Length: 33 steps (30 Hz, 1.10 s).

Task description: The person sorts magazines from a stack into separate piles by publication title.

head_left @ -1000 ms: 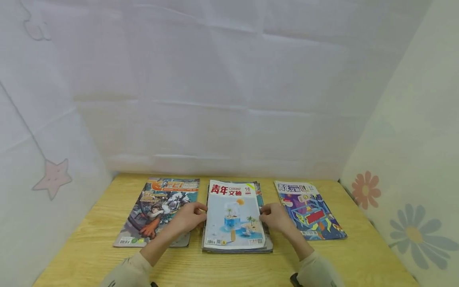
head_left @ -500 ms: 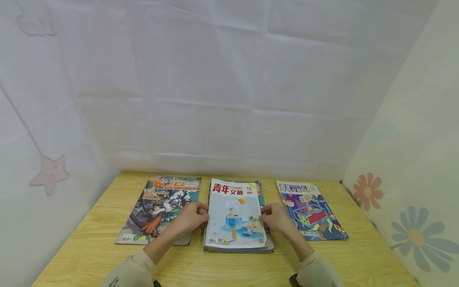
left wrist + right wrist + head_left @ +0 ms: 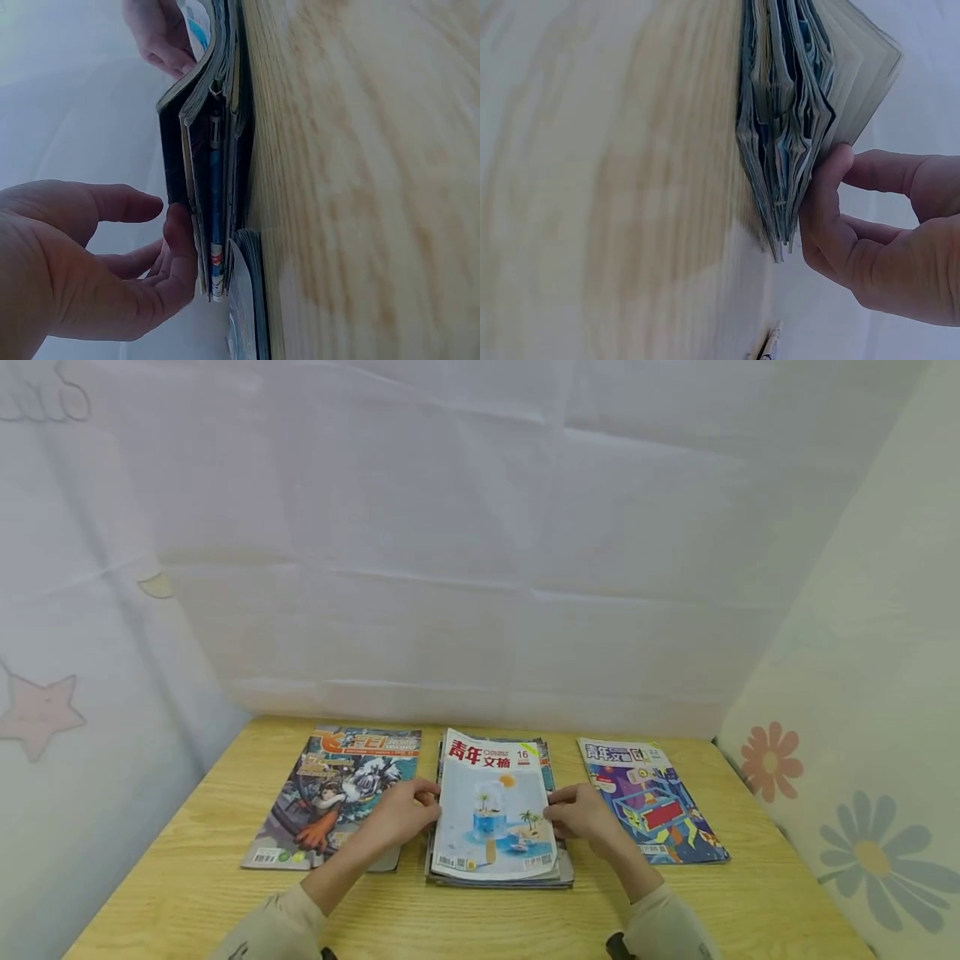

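Here the fingers [image 3: 178, 236] of the left hand [image 3: 401, 814] curl against the left edge of the top magazine [image 3: 493, 810], thumb on its cover, pinching it; the right hand [image 3: 581, 814] pinches the right edge likewise, its fingers [image 3: 825, 195] at the fanned pages. That magazine sits on the middle stack [image 3: 566, 870], lifted slightly off it. Left of the stack lies a comic magazine [image 3: 330, 777], right of it a purple magazine [image 3: 660, 806], all on the wooden surface [image 3: 487, 922].
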Available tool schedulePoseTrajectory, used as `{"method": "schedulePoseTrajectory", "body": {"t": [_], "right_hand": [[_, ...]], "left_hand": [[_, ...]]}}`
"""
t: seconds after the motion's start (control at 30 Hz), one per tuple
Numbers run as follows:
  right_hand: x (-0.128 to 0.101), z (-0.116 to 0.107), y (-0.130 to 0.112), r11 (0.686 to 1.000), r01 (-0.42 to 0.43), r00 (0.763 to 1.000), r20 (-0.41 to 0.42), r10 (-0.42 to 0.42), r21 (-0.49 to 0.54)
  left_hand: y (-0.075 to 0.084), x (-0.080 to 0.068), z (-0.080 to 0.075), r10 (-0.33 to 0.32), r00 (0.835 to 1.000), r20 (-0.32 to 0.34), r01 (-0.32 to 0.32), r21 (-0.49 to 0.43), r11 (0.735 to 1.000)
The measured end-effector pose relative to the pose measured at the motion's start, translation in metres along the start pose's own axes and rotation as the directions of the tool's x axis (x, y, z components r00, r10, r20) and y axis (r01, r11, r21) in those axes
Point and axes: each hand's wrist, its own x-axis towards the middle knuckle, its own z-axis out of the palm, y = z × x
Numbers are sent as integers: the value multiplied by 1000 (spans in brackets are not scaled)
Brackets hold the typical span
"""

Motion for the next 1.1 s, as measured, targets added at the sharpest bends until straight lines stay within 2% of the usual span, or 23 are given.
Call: {"method": "schedulePoseTrajectory", "body": {"t": [0.1,0.17,0.27,0.37,0.6,0.73,1.1], "right_hand": [[0,-2,0,1000,6,1000,8,-6,8],[0,-4,1,1000,12,1000,12,-12,5],[0,-5,1,1000,17,1000,15,-17,-3],[0,-5,1,1000,20,1000,19,-20,-9],[1,-5,1,1000,9,1000,20,-9,-16],[2,-6,2,1000,0,1000,25,0,1],[3,-10,10,995,15,999,34,-18,103]], "left_hand": [[1,2,0,15,1000,14,-14,-87,996],[2,3,2,27,999,46,-19,-177,984],[3,6,5,37,992,123,5,-326,945],[4,8,9,37,985,169,36,-409,912],[2,11,8,3,995,104,48,-485,873],[4,11,7,8,996,86,39,-527,849],[19,12,1,75,992,97,-8,-555,832]]}}
